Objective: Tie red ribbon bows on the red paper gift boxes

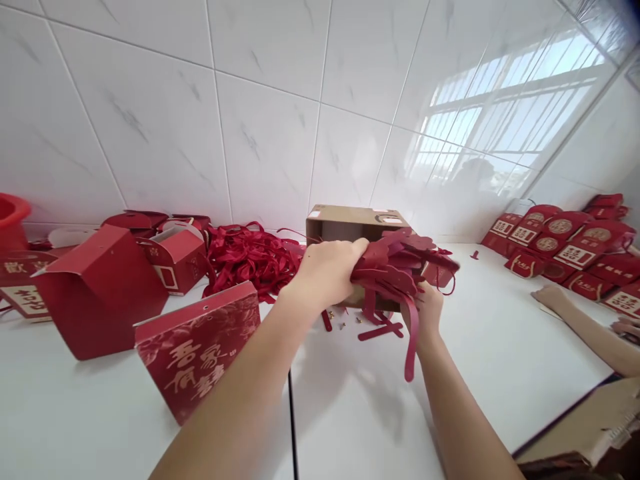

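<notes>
At the left edge of the frame a red plastic tub [11, 223] stands behind several red cartons. A tall plain red carton [103, 293] rises in front of them, and a smaller open red box [180, 257] sits behind it. In the lower left a printed red box [200, 353] leans towards my left forearm, which covers its lower right part. A tangled heap of red ribbon [250, 260] lies against the tiled wall, left of centre.

At centre my left grip is closed on a bunch of red strips [393, 267]; my right grip is closed about its lower right side, the fingertips partly hidden. The bunch hangs before an open cardboard box [360, 217], blocking much of its mouth. Beneath lie loose red strips [380, 331] and small brass-coloured pieces [343, 325] on the white tabletop [345, 413].

At right, another person's hand [550, 300] rests near stacked red boxes [560, 233]; a brown carton [575, 420] fills the lower right corner.

The printed box reads 吾, 家 and 有, with a further character partly covered. The stacked boxes carry round gold emblems and pale labels, too small to read.
</notes>
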The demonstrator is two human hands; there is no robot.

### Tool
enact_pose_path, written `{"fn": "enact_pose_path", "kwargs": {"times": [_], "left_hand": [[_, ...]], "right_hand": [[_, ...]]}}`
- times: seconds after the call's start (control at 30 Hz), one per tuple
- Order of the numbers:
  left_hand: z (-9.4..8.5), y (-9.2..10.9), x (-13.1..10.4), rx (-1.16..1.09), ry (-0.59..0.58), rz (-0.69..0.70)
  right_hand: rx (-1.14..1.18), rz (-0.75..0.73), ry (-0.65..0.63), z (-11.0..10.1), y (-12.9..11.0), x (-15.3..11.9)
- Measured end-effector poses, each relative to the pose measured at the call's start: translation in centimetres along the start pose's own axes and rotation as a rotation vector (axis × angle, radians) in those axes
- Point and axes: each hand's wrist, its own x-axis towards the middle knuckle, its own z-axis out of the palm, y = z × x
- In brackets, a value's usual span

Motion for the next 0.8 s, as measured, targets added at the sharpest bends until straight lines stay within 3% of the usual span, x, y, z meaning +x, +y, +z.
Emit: {"fn": "enact_pose_path", "kwargs": {"times": [0.13,0.3,0.43,0.63,0.8], "left_hand": [[1.6,-0.5,0.8,0.135,-0.004,-0.036],[2.9,-2.3,1.1,0.144,-0.015,-0.126],[3.6,-2.9,1.3,0.116,-0.030,-0.168],[5.0,-2.5,1.6,0.137,0.007,-0.445],[4.4,-2.3,1.4,0.100,-0.072,-0.430]], "right_hand": [[0.080,0.011,0.039,-1.5,-2.1,-0.8],[0.310,0.070,0.063,-2.1,-3.7,-2.0],[0.388,0.055,0.051,-1.9,-4.0,-2.6],[0.495,0.076,-0.014,-1.2,-4.3,-3.2],[0.505,0.180,-0.023,-0.8,-4.2,-3.2]]}}
